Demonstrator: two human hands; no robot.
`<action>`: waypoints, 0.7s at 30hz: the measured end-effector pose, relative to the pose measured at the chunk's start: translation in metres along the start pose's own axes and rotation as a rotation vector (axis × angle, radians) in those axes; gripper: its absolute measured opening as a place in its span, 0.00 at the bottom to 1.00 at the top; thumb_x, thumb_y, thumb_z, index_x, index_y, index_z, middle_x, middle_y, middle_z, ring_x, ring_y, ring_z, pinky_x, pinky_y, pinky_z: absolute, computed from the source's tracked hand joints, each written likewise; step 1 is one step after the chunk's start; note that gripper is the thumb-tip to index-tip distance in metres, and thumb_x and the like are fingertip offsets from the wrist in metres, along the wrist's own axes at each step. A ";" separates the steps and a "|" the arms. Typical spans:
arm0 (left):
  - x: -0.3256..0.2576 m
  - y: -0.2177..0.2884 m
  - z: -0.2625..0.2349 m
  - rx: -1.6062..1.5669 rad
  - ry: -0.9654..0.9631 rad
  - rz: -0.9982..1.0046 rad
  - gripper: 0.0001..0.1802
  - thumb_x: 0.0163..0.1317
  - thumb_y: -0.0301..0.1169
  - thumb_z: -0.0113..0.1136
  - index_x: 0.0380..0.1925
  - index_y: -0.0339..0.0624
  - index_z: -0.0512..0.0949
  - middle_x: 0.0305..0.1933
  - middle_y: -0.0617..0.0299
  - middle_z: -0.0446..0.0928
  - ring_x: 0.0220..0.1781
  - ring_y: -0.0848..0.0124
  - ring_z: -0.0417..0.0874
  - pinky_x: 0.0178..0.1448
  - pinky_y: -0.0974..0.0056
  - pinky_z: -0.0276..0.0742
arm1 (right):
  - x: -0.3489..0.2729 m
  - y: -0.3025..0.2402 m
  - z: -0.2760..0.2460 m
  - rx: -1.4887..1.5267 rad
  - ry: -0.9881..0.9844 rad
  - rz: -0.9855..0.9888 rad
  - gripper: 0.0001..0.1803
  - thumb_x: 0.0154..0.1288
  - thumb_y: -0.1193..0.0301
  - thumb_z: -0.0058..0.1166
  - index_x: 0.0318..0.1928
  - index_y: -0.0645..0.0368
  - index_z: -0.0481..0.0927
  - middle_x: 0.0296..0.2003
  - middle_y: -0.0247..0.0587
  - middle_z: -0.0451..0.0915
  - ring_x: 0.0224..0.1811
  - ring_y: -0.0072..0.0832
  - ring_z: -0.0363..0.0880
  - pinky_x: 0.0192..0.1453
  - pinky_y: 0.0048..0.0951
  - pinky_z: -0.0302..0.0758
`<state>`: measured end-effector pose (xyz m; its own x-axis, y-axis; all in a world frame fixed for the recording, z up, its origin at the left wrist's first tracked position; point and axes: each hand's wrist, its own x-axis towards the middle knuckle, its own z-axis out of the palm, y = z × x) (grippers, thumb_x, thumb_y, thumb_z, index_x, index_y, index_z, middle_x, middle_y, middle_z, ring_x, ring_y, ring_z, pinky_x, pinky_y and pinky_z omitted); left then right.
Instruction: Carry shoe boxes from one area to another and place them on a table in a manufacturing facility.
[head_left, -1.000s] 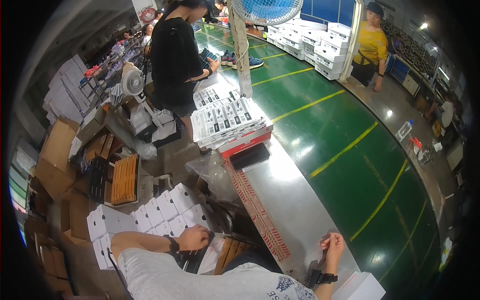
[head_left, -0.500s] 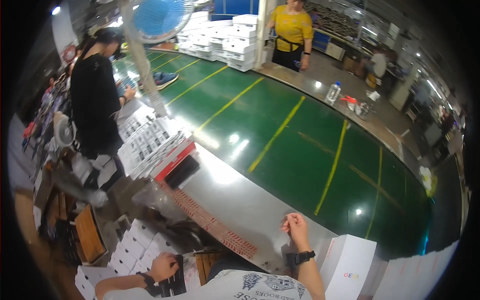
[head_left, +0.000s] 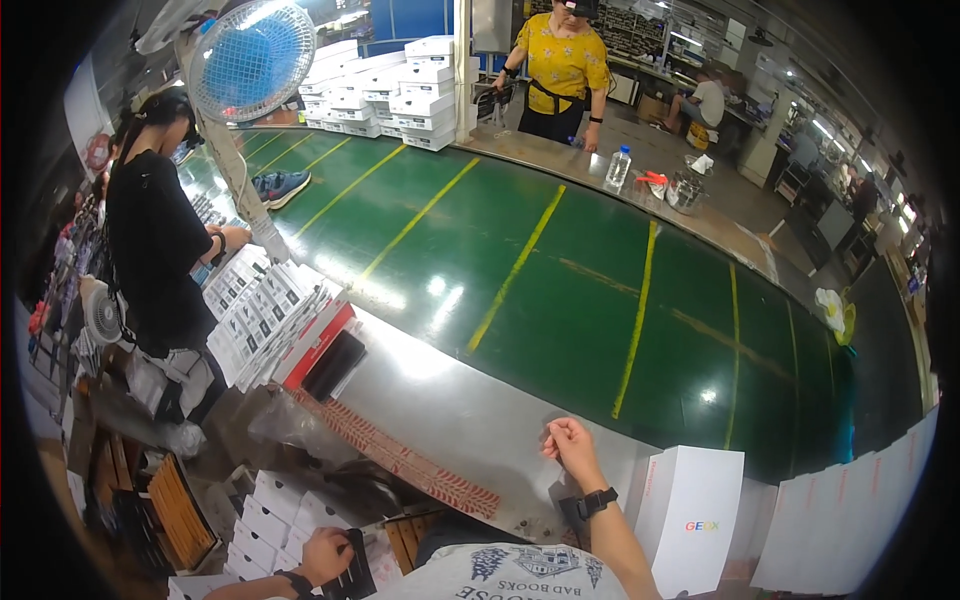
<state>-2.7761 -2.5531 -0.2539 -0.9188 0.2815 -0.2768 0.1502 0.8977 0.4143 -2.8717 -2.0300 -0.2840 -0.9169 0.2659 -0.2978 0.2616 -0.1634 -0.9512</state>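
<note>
The right hand [head_left: 568, 442], fingers drawn together, hangs left of a white box [head_left: 690, 522], the left hand [head_left: 327, 556] farther off, its grip unclear.

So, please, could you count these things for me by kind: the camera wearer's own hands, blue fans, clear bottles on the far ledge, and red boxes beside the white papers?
Own hands: 2 (left hand, right hand)
Blue fan: 1
Clear bottle: 1
Red box: 1
Total: 5
</note>
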 end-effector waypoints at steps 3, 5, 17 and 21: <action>-0.002 -0.002 0.002 -0.001 0.021 0.017 0.11 0.53 0.36 0.63 0.32 0.42 0.85 0.46 0.61 0.84 0.52 0.55 0.81 0.54 0.53 0.80 | 0.001 -0.002 0.002 0.000 -0.001 0.010 0.08 0.76 0.69 0.52 0.45 0.61 0.78 0.27 0.34 0.80 0.24 0.20 0.80 0.28 0.18 0.74; 0.000 -0.001 0.002 0.001 0.018 0.014 0.11 0.53 0.36 0.63 0.31 0.42 0.85 0.46 0.61 0.84 0.53 0.55 0.81 0.54 0.53 0.80 | 0.001 -0.001 0.001 0.002 0.004 0.019 0.09 0.76 0.68 0.51 0.45 0.62 0.78 0.26 0.34 0.80 0.24 0.20 0.80 0.28 0.18 0.74; -0.005 -0.005 0.007 0.011 0.039 -0.012 0.11 0.55 0.37 0.61 0.31 0.45 0.86 0.47 0.58 0.84 0.52 0.54 0.81 0.56 0.55 0.80 | 0.008 0.012 0.002 -0.003 0.024 0.013 0.08 0.76 0.68 0.52 0.44 0.60 0.77 0.25 0.35 0.80 0.22 0.19 0.79 0.24 0.19 0.73; 0.004 0.005 -0.004 0.010 0.007 0.017 0.12 0.56 0.37 0.59 0.33 0.43 0.86 0.48 0.59 0.83 0.54 0.56 0.80 0.55 0.53 0.80 | 0.006 0.013 -0.005 0.021 0.022 -0.001 0.07 0.76 0.69 0.51 0.44 0.60 0.77 0.24 0.34 0.79 0.21 0.19 0.78 0.24 0.18 0.73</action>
<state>-2.7802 -2.5488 -0.2496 -0.9187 0.2943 -0.2634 0.1693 0.8959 0.4107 -2.8726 -2.0260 -0.2988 -0.9100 0.2871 -0.2990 0.2541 -0.1835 -0.9496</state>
